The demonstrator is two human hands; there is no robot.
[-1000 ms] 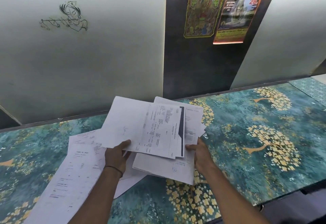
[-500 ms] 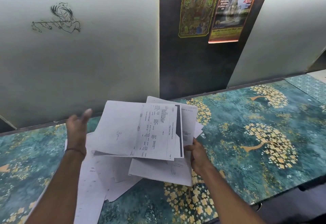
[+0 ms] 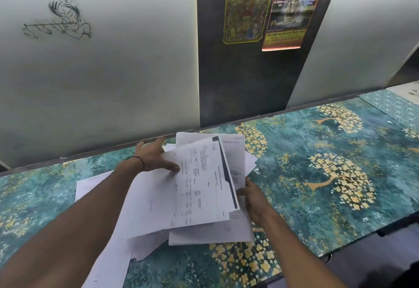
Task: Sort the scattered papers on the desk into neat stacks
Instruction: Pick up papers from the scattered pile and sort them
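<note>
What moved: the left hand point(image 3: 154, 156) was up in the air off to the left half a second ago, now it's down on the far left corner of the papers point(image 3: 204, 185). The bundle has also swung round, so the dark stripe on the top sheet runs away from the camera.
Papers: a messy fan of printed sheets, held up a bit over the middle of the desk point(image 3: 317, 163), edges not lined up at all.
Left hand: thumb lies across the top sheet's left edge, the other fingers are splayed out straight past the far edge. Thin dark band on the wrist.
Right hand point(image 3: 254, 201): grips the right edge of the bundle, thumb on top, fingers tucked underneath.
Loose sheets point(image 3: 97, 185): more pages lie flat on the desk to the left, under the left forearm, running toward the near edge.
Desk: teal cover with yellow flowering trees.
Behind: pale wall panels, a line drawing point(image 3: 59, 19) on the left one, and two colourful posters point(image 3: 269, 9) on a dark panel between them.
</note>
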